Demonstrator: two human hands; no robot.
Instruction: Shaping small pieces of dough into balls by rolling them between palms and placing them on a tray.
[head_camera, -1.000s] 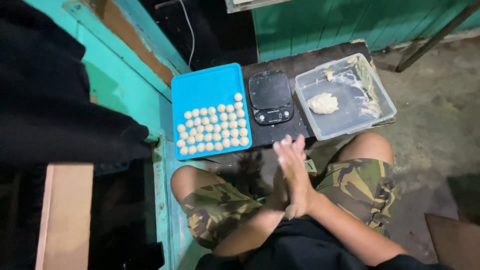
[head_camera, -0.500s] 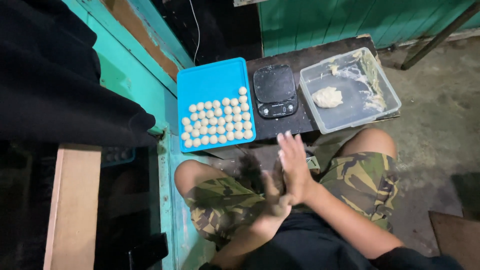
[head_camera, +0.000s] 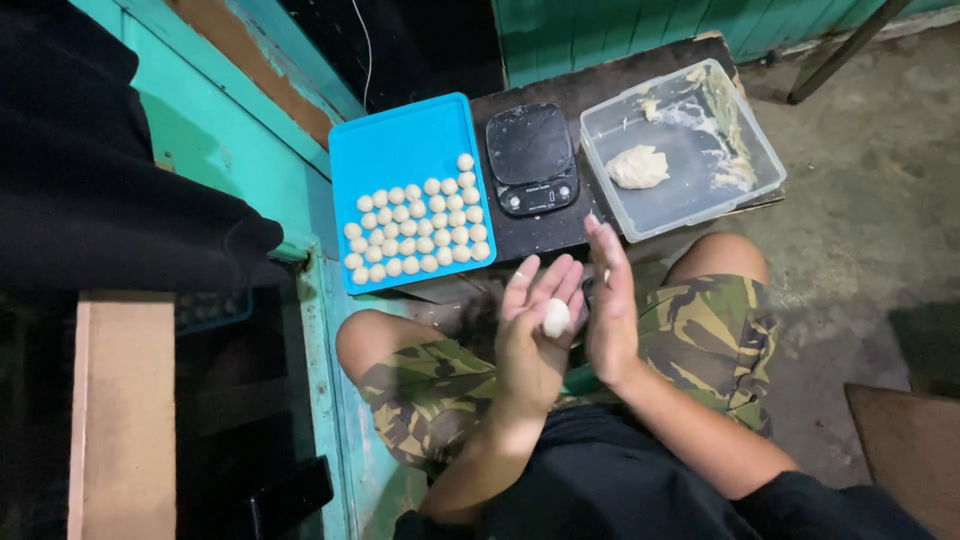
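The palms, pressed flat together a moment earlier, came apart: the right hand (head_camera: 612, 305) lifted off, and a small dough ball (head_camera: 556, 317) lay uncovered on the open left hand (head_camera: 533, 335).

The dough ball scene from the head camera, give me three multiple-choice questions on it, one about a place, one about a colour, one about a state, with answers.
1. Where does the black scale stand?
A. Between the tray and the clear plastic tub
B. Inside the tub
C. On the floor by the knee

2. What colour is the tray that holds the rows of dough balls?
A. Red
B. Blue
C. White

3. How is the single dough ball held?
A. Pinched in a closed fist
C. Lying on the open palm of the left hand, with the right hand open beside it
B. Resting on the scale

Answers: 1 A, the scale sits on the dark table with the tray on one side and the clear plastic tub on the other. 2 B, the tray is bright blue. 3 C, both hands are open and the ball rests on the left palm.
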